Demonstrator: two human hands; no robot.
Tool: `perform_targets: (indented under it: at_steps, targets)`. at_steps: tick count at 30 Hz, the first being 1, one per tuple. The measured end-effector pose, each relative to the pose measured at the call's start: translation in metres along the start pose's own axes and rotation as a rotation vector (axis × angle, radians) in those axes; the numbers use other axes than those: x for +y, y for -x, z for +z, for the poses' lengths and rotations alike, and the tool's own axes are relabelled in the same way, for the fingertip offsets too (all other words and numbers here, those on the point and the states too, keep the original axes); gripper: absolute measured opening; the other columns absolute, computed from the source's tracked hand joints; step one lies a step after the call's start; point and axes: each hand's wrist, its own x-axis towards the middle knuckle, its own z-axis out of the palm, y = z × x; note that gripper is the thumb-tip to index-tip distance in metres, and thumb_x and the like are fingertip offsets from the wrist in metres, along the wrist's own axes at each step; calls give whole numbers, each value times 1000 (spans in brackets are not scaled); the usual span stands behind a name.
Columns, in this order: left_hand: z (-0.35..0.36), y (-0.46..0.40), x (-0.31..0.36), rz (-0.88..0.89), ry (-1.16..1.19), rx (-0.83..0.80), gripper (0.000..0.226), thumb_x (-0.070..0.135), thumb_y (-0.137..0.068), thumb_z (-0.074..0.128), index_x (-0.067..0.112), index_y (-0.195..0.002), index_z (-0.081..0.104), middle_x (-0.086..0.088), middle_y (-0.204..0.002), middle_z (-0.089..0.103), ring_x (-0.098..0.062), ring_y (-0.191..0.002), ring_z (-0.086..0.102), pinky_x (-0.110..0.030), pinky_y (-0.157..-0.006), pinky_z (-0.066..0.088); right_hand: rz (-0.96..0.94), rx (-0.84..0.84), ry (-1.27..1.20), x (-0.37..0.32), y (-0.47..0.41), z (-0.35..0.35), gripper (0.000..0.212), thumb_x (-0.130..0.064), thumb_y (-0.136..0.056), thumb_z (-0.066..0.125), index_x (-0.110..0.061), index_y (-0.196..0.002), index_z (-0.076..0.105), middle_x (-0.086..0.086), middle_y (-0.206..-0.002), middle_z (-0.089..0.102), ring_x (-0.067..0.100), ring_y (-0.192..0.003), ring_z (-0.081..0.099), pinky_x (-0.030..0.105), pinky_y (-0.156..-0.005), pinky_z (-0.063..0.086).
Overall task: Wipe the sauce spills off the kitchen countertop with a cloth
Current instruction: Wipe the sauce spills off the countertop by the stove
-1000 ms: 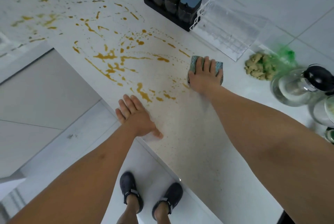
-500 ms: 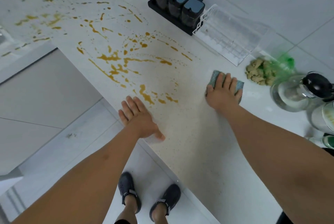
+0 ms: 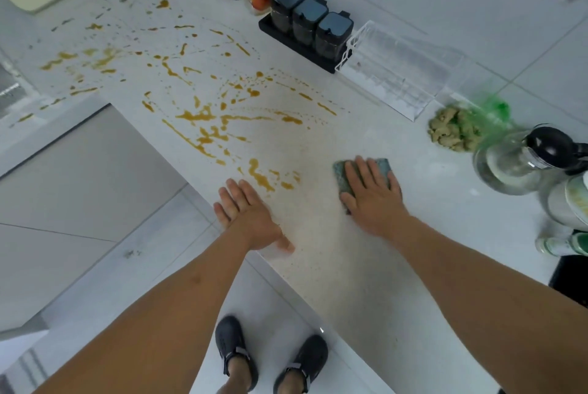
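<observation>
- Head view: our right hand [image 3: 372,196] lies flat on the cloth [image 3: 342,175], fingers straight and slightly spread, palm pressing it onto the countertop [image 3: 366,282]; nothing is pinched or curled.
- Our left hand [image 3: 249,217] rests palm-down at the counter's front edge, fingers straight and close together, thumb out to the side, holding nothing; we judge it a brace.
- The cloth is a small teal-grey folded pad, mostly under the right hand, with its left edge and far corners showing. It sits right of the sauce spills [image 3: 203,116], apart from the nearest streaks by the left fingertips.
- The spills are orange-brown streaks and drops running from the middle of the counter to its far left; most of it is unwiped.
- We judge the cloth light, soft and limp: it would bunch if pushed by one edge, so a flat palm over its middle suits it best. Once wet with sauce it may smear.
- Near the right hand stand a glass jug [image 3: 509,161] and a ginger pile [image 3: 451,129], worth avoiding on wide strokes. Black-lidded jars [image 3: 313,26] line the back.
</observation>
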Motion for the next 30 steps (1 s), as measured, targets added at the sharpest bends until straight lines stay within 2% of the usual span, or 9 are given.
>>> perform_targets:
  at_steps: [3,6,12,14,16,19,23,27,30]
  targets:
    - [1,-1,0,4,-11,-11,179,65,-53,93,3,-138,-52,-21,-142,-61,-42,-135,-51,-61,-119,-21,221,6,-25,34,-16,-8,71,-55,-103,16,-25,-162,-12,0,-170,-16,24,-156,-14,56,-124,-2]
    - [1,-3,1,6,-12,-14,179,64,-53,93,2,-135,-53,-21,-140,-61,-42,-134,-52,-61,-119,-21,362,13,-125,12,-48,-17,73,-53,-101,15,-23,-160,-15,3,-169,-21,28,-155,-20,61,-122,-6]
    - [2,-3,-1,2,-2,0,184,70,-46,93,4,-138,-52,-20,-143,-60,-41,-137,-51,-60,-120,-21,78,-44,-125,-83,-56,-12,73,-56,-102,13,-25,-160,-17,0,-167,-27,25,-153,-28,59,-121,-15]
    - [1,0,-2,7,7,20,184,71,-46,92,3,-140,-50,-20,-145,-58,-41,-138,-49,-59,-120,-21,-57,-47,-92,-90,-32,-3,72,-57,-102,14,-27,-161,-13,-3,-168,-24,22,-153,-26,55,-122,-14]
    - [1,2,-2,20,4,27,182,70,-48,93,3,-142,-48,-20,-147,-57,-41,-139,-48,-59,-120,-20,-99,-20,-31,-66,-8,6,70,-58,-102,14,-30,-162,-8,-5,-170,-19,19,-155,-21,52,-124,-11]
    - [2,3,-2,21,16,21,180,67,-50,94,2,-143,-47,-21,-147,-56,-41,-139,-48,-59,-120,-20,-14,4,-8,-4,7,8,70,-61,-101,8,-32,-162,-11,-5,-170,-17,19,-156,-17,52,-125,-5]
    - [2,1,0,18,13,14,180,67,-51,94,2,-141,-48,-22,-146,-57,-41,-138,-49,-60,-120,-21,233,10,-42,44,-10,-4,70,-58,-101,9,-28,-161,-14,-2,-170,-19,22,-156,-17,56,-124,-4]
    - [4,-1,-2,30,10,12,180,66,-51,94,2,-140,-49,-21,-145,-58,-41,-137,-50,-61,-120,-20,387,20,-157,15,-47,-14,71,-53,-101,11,-23,-160,-16,3,-169,-22,28,-155,-21,62,-122,-7]
    - [3,-1,-2,9,0,17,180,66,-50,94,2,-142,-48,-21,-146,-57,-41,-138,-49,-60,-120,-20,258,-3,-127,-20,-48,-11,72,-55,-102,9,-22,-160,-17,5,-168,-24,30,-154,-23,62,-121,-11]
